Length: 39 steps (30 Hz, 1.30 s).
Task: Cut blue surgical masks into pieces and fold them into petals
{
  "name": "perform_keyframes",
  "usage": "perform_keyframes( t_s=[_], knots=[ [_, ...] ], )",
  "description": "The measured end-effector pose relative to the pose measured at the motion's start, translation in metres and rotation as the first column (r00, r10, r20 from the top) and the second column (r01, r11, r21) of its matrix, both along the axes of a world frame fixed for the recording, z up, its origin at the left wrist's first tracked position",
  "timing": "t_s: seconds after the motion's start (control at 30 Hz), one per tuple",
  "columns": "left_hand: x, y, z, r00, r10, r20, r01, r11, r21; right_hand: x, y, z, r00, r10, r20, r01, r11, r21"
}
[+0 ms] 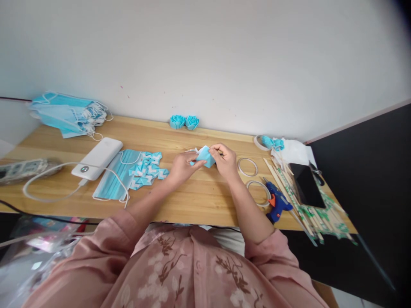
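Observation:
A small folded piece of light-blue mask fabric [206, 156] is held above the middle of the table between my two hands. My left hand [186, 166] pinches it from the left, thumb along its lower edge. My right hand [224, 160] pinches its upper right corner between thumb and fingers. Something white and a dark bit show behind the hands, too hidden to name. Left of my left hand lies a pile of folded blue-and-white pieces [146, 170], partly on a flat blue face mask [112, 175]. Two blue fabric flowers [184, 122] stand against the wall.
At the left are a stack of masks [64, 111], a white power bank [98, 158] with a cable, and a power strip [27, 169]. Rightward lie tape rolls [248, 160], a blue glue gun [276, 200], wooden sticks [282, 177] and a black phone [306, 185].

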State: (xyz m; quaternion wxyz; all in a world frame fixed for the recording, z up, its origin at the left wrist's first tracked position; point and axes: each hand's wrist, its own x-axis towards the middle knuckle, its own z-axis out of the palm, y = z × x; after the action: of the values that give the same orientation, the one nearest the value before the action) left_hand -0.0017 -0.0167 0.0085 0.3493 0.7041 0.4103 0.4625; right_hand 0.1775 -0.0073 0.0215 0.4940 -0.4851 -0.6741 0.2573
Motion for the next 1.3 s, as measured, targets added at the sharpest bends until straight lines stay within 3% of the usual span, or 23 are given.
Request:
perform_keyframes(
  t_s=[0.1, 0.23, 0.57, 0.7, 0.8, 0.87, 1.07, 1.3],
  knots=[
    [0.005, -0.003, -0.002, 0.990, 0.064, 0.125, -0.052, 0.994, -0.097, -0.001, 0.000, -0.001, 0.999, -0.016, -0.034, 0.016, 1.000, 0.000],
    [0.009, -0.004, 0.001, 0.940, 0.104, 0.326, -0.013, 0.962, -0.272, -0.002, -0.001, -0.001, 0.998, -0.021, -0.053, 0.022, 1.000, 0.010],
    [0.005, 0.001, 0.004, 0.897, 0.120, 0.425, 0.096, 0.887, -0.452, -0.007, -0.002, -0.004, 0.994, -0.050, -0.094, 0.052, 0.999, 0.013],
    [0.005, 0.003, 0.003, 0.861, 0.126, 0.492, 0.177, 0.833, -0.523, -0.007, -0.003, -0.005, 0.996, -0.056, -0.066, 0.058, 0.998, 0.038],
    [0.006, 0.003, 0.001, 0.805, 0.110, 0.584, 0.273, 0.805, -0.527, -0.008, -0.004, -0.005, 0.997, -0.056, -0.053, 0.059, 0.997, 0.059],
    [0.007, 0.003, -0.001, 0.778, 0.097, 0.621, 0.298, 0.813, -0.500, -0.008, -0.004, -0.004, 0.996, -0.064, -0.056, 0.067, 0.996, 0.053],
    [0.009, 0.004, -0.004, 0.820, 0.059, 0.570, 0.251, 0.857, -0.450, -0.008, -0.003, -0.006, 0.982, -0.108, -0.152, 0.106, 0.994, -0.019],
    [0.007, -0.001, 0.004, 0.829, 0.041, 0.557, 0.229, 0.885, -0.405, -0.015, 0.000, -0.010, 0.933, -0.108, -0.344, 0.064, 0.989, -0.136]
  ],
)
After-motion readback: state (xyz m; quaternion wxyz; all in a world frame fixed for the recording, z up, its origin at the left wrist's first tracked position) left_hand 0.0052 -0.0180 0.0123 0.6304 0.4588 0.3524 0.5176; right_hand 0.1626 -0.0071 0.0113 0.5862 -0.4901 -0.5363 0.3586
